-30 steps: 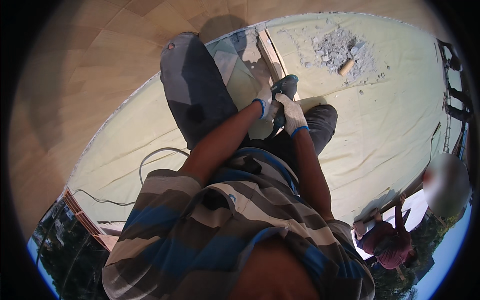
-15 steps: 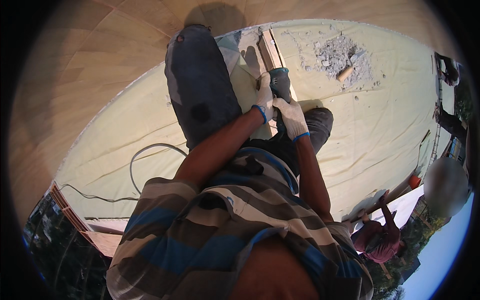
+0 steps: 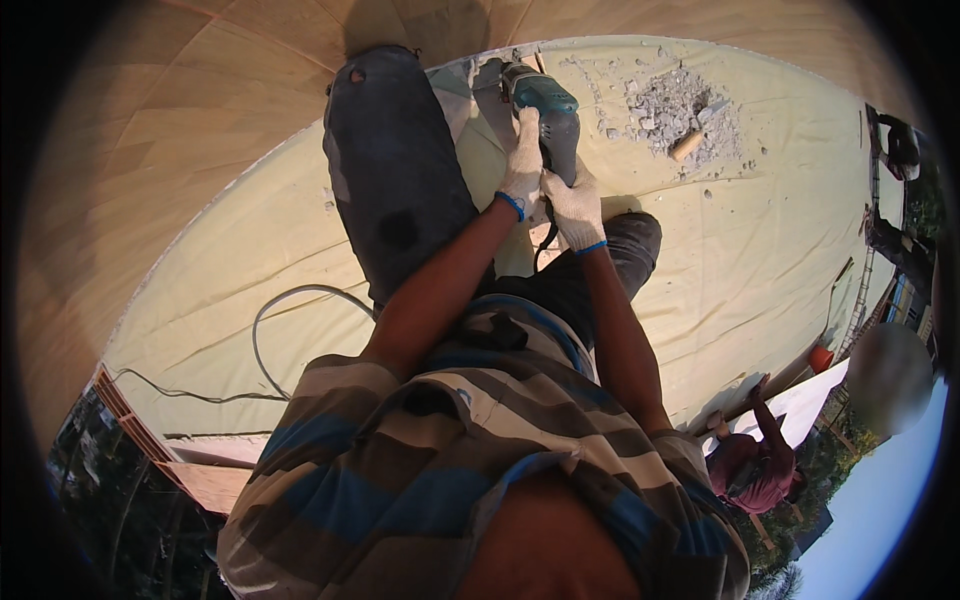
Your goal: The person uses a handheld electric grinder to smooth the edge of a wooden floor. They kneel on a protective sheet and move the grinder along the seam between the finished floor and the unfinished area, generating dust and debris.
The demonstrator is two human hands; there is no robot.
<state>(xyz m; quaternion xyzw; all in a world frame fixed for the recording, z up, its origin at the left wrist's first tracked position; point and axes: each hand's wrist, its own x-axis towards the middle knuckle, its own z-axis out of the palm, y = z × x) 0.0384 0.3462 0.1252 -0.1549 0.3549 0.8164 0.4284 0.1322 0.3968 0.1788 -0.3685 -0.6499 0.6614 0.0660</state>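
Note:
Both of my hands, in cream work gloves with blue cuffs, hold a teal and dark grey hammer drill [image 3: 558, 108]. My left hand [image 3: 524, 155] is closed along its side, near the middle of the body. Lower down, my right hand [image 3: 574, 208] grips the rear end, with a dark cord hanging below it. The tool's front points away from me, past my knee; its tip is hard to make out. Under it a narrow wooden strip is mostly covered by the tool and my hands.
Pale yellow sheeting [image 3: 720, 270] covers the surface I kneel on. Grey rubble [image 3: 675, 110] lies at the far right with a short wooden piece [image 3: 686, 146] on it. A cable [image 3: 258, 325] loops at my left. Brown panels [image 3: 200, 130] stand beyond. Co-workers [image 3: 752, 468] are at the right edge.
The hammer drill has swung up and away from me, its front turning left, and more of its body shows. Both hands have moved farther out with it, still gripping.

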